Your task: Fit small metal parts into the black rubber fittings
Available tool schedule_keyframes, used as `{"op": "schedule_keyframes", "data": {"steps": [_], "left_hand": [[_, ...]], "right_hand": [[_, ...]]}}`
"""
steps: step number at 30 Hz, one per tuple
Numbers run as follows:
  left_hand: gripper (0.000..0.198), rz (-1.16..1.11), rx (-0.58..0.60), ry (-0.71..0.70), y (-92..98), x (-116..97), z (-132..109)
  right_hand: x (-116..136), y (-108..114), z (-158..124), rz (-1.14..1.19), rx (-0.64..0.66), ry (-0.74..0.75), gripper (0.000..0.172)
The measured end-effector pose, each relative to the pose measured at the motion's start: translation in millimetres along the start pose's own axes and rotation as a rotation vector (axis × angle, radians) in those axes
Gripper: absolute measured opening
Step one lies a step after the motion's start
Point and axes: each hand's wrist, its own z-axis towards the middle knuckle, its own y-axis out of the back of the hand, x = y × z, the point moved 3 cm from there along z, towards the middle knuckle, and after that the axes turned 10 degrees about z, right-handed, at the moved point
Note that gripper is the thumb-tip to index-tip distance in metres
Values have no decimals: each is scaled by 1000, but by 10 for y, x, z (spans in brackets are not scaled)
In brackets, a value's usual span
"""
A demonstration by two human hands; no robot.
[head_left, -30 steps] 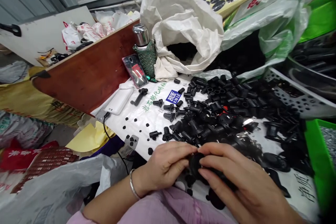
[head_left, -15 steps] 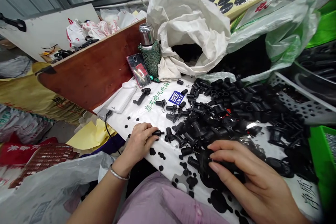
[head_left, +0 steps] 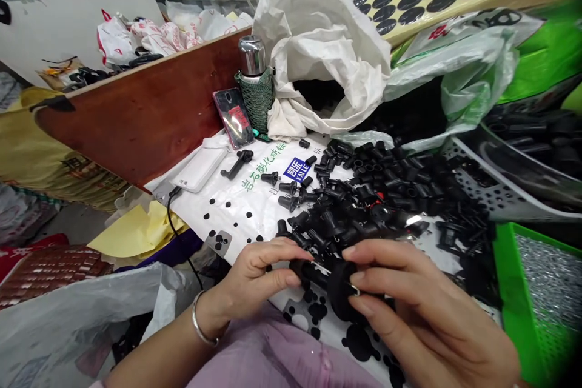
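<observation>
My left hand (head_left: 257, 279) pinches a small black plastic peg (head_left: 309, 271) by its near end. My right hand (head_left: 418, 315) grips a round black plastic disc part (head_left: 340, 291), and the peg's tip meets that disc between the two hands, low in the middle of the view. Just beyond my fingers lies a big heap of black plastic pegs and sleeves (head_left: 382, 194) on a white printed sack (head_left: 245, 206). Small black round dots (head_left: 218, 236) are scattered on the sack by my left hand.
A steel flask in a green net (head_left: 254, 85), a phone (head_left: 233, 116) and a white power bank (head_left: 200, 168) stand at the back left against a red-brown board (head_left: 136, 115). A white sack (head_left: 327, 54) gapes behind the heap. A green bin of metal bits (head_left: 541, 291) sits at right.
My left hand came back from the left side of the sack with a black peg and brought it to the disc. My right hand lifted the disc off the sack to meet it.
</observation>
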Motion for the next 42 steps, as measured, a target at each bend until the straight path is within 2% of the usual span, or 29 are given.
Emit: {"op": "schedule_keyframes", "data": {"steps": [4,8,10,15,18,20,23,27,31,38,42], "left_hand": [[28,-156,95,48,-100,-14,-2],[28,-215,159,80,-144,-43,-9],[27,-234,227,94,-182,-63,-4],[36,-448,366,295,-305,-24,2],[38,-588,375,388,-345,26,-6],[36,-628,367,417,-348,51,-9],[35,-650,374,424,-335,59,-8],[37,-639,405,427,-313,49,-2],[36,-618,442,414,-302,46,-8],[33,-645,443,430,-321,51,-22],[27,-487,397,356,-333,35,-1]], "right_hand": [[-2,39,-35,-17,64,9,14],[-24,14,-39,6,142,20,14],[-40,-12,-15,28,186,37,15],[-137,-36,48,96,297,8,16],[-205,-17,37,87,313,-21,18],[-224,3,12,25,321,13,26],[-214,29,-17,-70,389,70,35],[-178,37,-10,-140,482,103,37],[-182,4,-34,-183,505,143,35],[-217,-54,-195,-189,453,161,35],[-245,-95,-244,-137,396,69,37]]}}
